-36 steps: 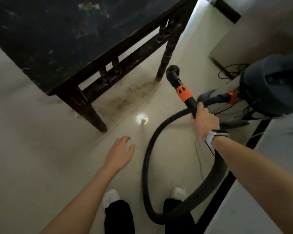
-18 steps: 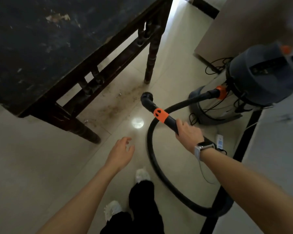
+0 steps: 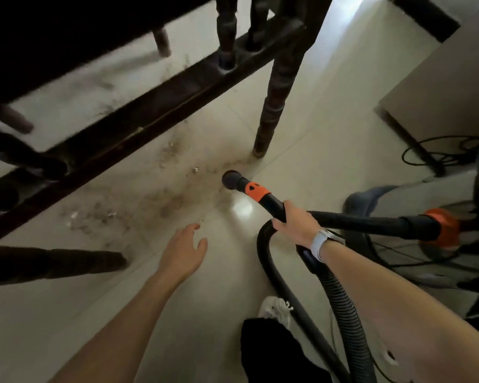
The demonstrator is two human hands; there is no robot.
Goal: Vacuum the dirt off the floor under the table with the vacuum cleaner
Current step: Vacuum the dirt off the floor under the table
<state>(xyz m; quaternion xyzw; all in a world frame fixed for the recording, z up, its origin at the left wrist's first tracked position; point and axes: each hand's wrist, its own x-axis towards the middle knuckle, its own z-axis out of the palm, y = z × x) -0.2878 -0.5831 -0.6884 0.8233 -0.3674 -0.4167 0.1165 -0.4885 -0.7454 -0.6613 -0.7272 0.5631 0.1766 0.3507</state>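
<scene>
A pale tiled floor [image 3: 194,313] fills the head view, glossy enough to carry a bright spot of reflected light [image 3: 242,209]. A dark wooden desk [image 3: 155,103] with turned legs and a low stretcher rail stands over its upper left part. Brown dirt [image 3: 161,200] lies scattered on the floor beneath that desk, from near the desk's front right leg [image 3: 271,106] across to the leg at the left edge, with a few pale crumbs among it. The black round nozzle [image 3: 231,180] of the vacuum hose sits at the edge of the dirt just below and left of the front right leg's foot; whether it touches the floor I cannot tell. Behind the nozzle comes an orange collar [image 3: 256,191], then the black tube. The right hand [image 3: 296,225], with a light-banded watch [image 3: 320,243] on its wrist, has its grip curled round that tube. The ribbed hose [image 3: 343,308] loops down past the wrist. The vacuum cleaner [image 3: 440,228], blurred, stands well to the right of the desk. The left hand [image 3: 184,251] hovers above the floor below the dirt, fingers loosely spread, holding nothing. A white shoe [image 3: 275,309] and dark trouser leg [image 3: 271,352] show at the bottom.
</scene>
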